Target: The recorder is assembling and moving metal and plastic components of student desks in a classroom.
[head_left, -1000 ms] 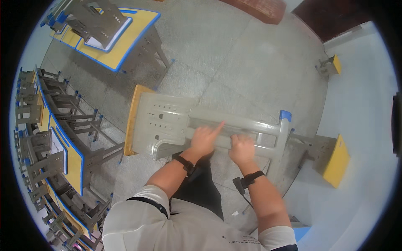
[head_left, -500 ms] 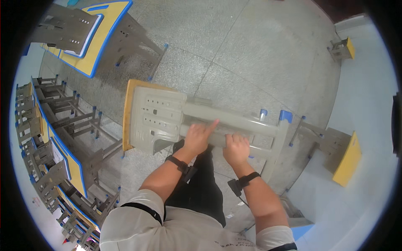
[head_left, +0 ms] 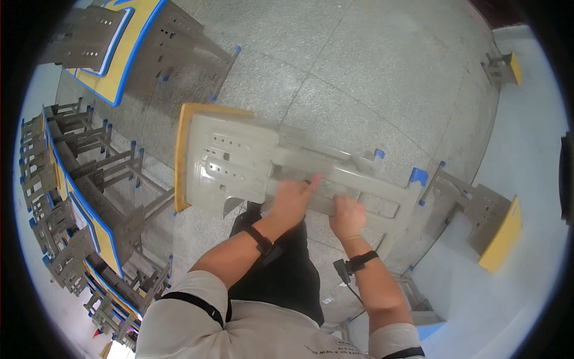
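Note:
A school desk [head_left: 230,157] with a grey metal frame lies tipped on its side in front of me. Its yellow-edged top [head_left: 182,158] faces left, and the frame's legs run right to a crossways foot with a blue cap [head_left: 418,176]. My left hand [head_left: 292,202] is curled on the near leg bar, one finger sticking out along the frame. Beside it, a little further right, my right hand [head_left: 348,216] is closed over the same bar. The fingertips of both hands are partly hidden, and the frame is smeared by motion.
Another yellow desk with blue edging [head_left: 134,45] stands at the far left. Rows of desks [head_left: 101,221] and upturned seats line the left side. Two yellow-topped stools [head_left: 501,236] [head_left: 515,67] lie tipped by the white wall on the right. Speckled floor [head_left: 365,66] stretches ahead.
The desk has swung slightly, its foot end moving right and nearer me. Both hands have shifted a little to the right with it and still hold the bar.

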### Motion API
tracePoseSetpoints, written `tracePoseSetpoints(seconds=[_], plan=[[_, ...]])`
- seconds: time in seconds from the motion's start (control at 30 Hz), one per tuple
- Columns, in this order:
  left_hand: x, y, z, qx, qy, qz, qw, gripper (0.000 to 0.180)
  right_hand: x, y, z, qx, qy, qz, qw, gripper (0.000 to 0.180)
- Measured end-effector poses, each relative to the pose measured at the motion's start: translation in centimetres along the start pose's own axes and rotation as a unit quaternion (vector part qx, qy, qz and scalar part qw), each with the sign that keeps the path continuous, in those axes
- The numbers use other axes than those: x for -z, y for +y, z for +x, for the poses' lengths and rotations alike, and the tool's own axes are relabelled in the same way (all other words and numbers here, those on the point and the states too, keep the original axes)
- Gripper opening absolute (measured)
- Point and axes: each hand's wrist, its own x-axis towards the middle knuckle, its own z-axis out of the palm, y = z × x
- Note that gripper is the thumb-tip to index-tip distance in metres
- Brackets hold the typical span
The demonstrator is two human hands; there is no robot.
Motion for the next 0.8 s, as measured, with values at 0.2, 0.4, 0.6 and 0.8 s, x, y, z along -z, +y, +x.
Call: tracePoseSetpoints(seconds=[0.2, 0.4, 0.6, 0.8], plan=[[3.1, -0.1, 0.2, -0.068, -0.042, -0.027, 0.996, 0.076, -2.7, 6.6, -1.3, -0.026, 0.005, 0.005, 1.000, 0.032], [6.5, -4.3, -3.1, 0.020, -0.039, -0.009, 0.999, 0.060, -5.2, 12.4, -1.5, -0.044, -0.041, -0.017, 0.998, 0.031], [8.5, -5.7, -4.4, 0.113, -0.056, 0.023, 0.992, 0.062, -5.9, 15.2, -0.9, -0.050, -0.057, -0.021, 0.997, 0.030], [8.3, -5.1, -4.9, 0.133, -0.044, 0.048, 0.989, 0.055, -5.7, 15.2, -0.5, -0.048, -0.075, -0.018, 0.996, 0.031]])
